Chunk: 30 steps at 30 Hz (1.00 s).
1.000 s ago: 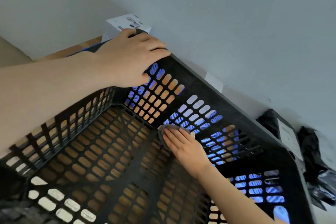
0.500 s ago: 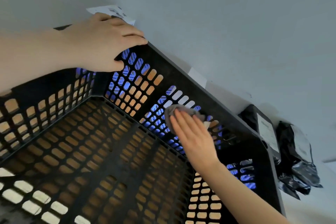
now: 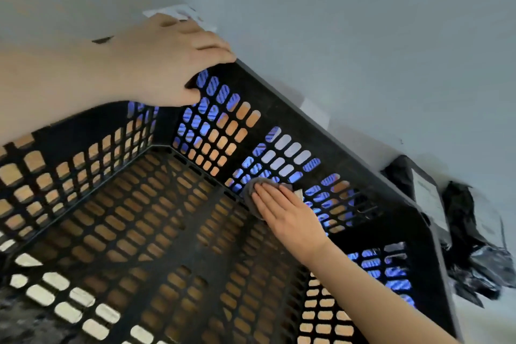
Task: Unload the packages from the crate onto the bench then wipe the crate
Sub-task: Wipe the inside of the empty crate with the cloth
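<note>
Your left hand [image 3: 167,64] grips the far corner of the black plastic crate [image 3: 321,126], fingers curled over the rim and thumb on the inside. Your right hand [image 3: 287,218] lies flat, fingers straight and together, pressing a grey cloth [image 3: 252,190] against the inside of the far wall, right where it meets the floor. The crate sits on the wooden bench [image 3: 10,174], seen through its slots. Black bagged packages [image 3: 469,232] lie just beyond the crate's right corner, and a white box [image 3: 178,12] peeks out behind your left hand.
</note>
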Tool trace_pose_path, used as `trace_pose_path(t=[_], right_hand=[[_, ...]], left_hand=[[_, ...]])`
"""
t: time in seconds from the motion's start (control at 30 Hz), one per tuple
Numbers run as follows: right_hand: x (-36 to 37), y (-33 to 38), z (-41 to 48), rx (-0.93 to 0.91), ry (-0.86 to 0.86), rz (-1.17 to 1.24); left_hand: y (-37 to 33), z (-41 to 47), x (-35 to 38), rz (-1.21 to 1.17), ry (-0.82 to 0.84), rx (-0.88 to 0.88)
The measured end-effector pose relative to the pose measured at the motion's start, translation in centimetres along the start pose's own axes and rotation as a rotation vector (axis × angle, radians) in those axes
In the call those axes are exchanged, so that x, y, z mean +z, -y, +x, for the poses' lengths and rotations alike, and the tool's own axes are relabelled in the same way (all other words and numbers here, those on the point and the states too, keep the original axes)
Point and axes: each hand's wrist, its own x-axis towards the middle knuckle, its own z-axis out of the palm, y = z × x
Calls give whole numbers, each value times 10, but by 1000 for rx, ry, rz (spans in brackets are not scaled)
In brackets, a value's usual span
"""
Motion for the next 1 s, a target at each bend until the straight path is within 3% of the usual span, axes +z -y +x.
trace_pose_path(t=[0.17,0.33,0.53,0.8,1.0], right_hand=[[-63,-42,-29,278,-99,38],[-71,-39,-52,511,-259,90],[3,18,-57,480,-49,129],[49,30,-46,206,305,68],[1,1,-49,268,94,90]], left_hand=[[0,1,6,91,-12,-17],[0,6,11,86,-65,-25],[2,9,10,49,-63,-2],[5,7,11,-1,-75,-1],[0,5,6,5,-49,-24]])
